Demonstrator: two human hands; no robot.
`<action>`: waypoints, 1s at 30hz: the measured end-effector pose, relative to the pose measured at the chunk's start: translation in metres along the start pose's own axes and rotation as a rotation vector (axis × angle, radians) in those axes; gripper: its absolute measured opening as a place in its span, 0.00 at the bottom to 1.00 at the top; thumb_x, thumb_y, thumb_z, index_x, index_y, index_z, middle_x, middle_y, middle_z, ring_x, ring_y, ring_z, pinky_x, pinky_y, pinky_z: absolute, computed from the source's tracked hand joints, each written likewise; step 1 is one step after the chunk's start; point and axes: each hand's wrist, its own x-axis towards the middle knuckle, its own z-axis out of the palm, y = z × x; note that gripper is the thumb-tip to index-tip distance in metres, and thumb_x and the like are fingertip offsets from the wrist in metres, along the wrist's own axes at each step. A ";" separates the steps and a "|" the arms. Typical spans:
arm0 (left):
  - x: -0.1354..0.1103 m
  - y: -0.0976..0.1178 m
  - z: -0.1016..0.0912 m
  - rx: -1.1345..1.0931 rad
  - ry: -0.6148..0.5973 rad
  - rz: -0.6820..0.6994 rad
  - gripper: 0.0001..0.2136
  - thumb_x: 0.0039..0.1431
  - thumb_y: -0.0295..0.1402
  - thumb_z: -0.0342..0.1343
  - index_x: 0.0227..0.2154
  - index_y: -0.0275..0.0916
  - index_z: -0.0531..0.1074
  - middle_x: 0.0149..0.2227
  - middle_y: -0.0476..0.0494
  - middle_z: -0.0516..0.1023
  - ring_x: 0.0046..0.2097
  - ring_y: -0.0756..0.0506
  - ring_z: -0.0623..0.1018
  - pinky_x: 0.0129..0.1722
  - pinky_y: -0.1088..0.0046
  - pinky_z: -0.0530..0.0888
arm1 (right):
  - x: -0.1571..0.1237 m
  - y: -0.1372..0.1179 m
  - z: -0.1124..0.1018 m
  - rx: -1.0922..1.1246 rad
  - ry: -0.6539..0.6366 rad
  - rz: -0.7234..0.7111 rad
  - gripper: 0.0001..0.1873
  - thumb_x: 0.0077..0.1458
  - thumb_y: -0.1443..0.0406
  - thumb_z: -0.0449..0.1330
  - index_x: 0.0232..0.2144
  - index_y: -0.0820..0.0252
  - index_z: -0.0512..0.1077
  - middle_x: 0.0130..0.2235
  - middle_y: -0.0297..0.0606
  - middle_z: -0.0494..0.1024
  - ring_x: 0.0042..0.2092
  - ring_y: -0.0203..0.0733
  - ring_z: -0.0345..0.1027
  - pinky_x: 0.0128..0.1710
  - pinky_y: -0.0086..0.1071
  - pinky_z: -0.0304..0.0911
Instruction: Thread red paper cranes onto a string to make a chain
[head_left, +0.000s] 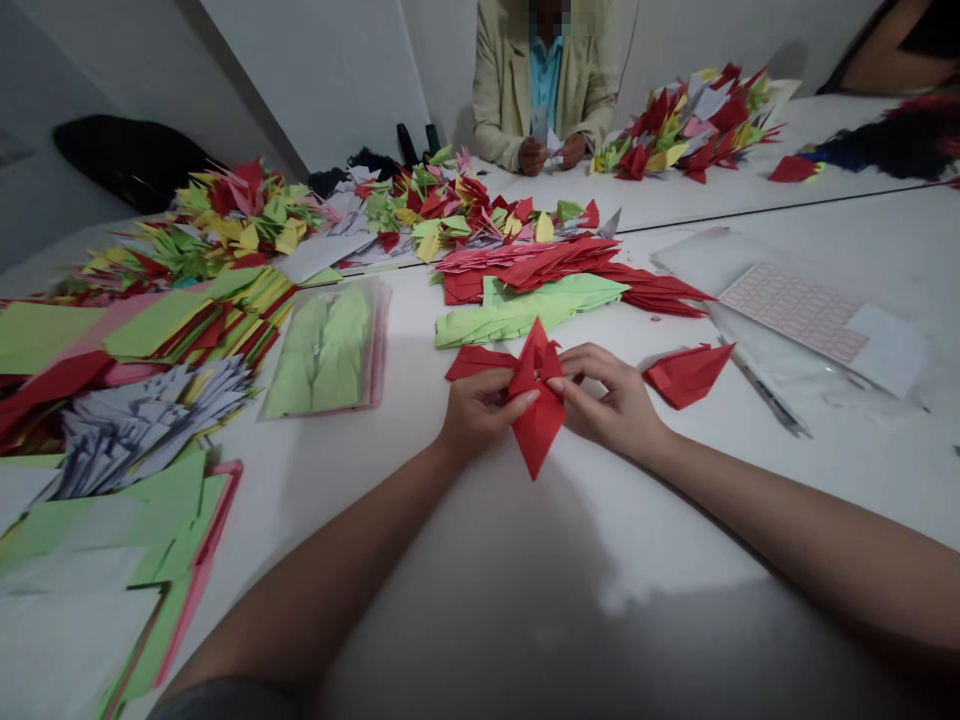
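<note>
A red folded-paper piece [537, 430], pointed at top and bottom, is held upright above the white table between both hands. My left hand [484, 405] pinches its left side, thumb across the front. My right hand [611, 395] pinches the right side, thumb and fingertips at a small fold near the middle. Some fingers are hidden behind the paper. Another red folded piece [688, 376] lies just right of my right hand. Behind my left hand lies one more red folded piece [480, 362], partly covered. Beyond the hands are stacked green folded papers [525, 318] and red folded papers [570, 265].
Colourful folded-paper heaps [247, 215] line the back left, with another heap [690, 125] at the back right. Paper stacks [135, 540] and a plastic packet of green pieces [326, 350] lie left. A pen [765, 385] and clear plastic sleeve [885, 385] lie right. A co-worker [547, 90] sits opposite, holding paper.
</note>
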 end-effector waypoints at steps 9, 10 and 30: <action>0.005 -0.012 0.001 -0.236 0.234 -0.141 0.21 0.46 0.32 0.68 0.46 0.40 0.77 0.44 0.41 0.79 0.47 0.43 0.78 0.50 0.63 0.75 | 0.021 -0.001 -0.027 -0.345 -0.345 0.253 0.05 0.58 0.67 0.53 0.36 0.57 0.69 0.33 0.32 0.74 0.29 0.34 0.64 0.29 0.28 0.59; 0.006 -0.013 0.001 -0.234 0.244 -0.145 0.22 0.46 0.32 0.68 0.47 0.40 0.77 0.44 0.41 0.79 0.47 0.43 0.77 0.51 0.63 0.74 | 0.021 -0.001 -0.028 -0.411 -0.384 0.258 0.06 0.56 0.67 0.53 0.36 0.56 0.69 0.33 0.32 0.74 0.29 0.35 0.65 0.29 0.28 0.58; 0.004 -0.012 -0.004 -0.081 0.093 -0.081 0.15 0.48 0.29 0.66 0.42 0.42 0.79 0.37 0.42 0.81 0.41 0.42 0.80 0.44 0.63 0.77 | 0.024 -0.006 -0.039 -1.111 -0.816 0.276 0.09 0.57 0.72 0.49 0.38 0.67 0.68 0.39 0.50 0.75 0.33 0.46 0.72 0.27 0.33 0.55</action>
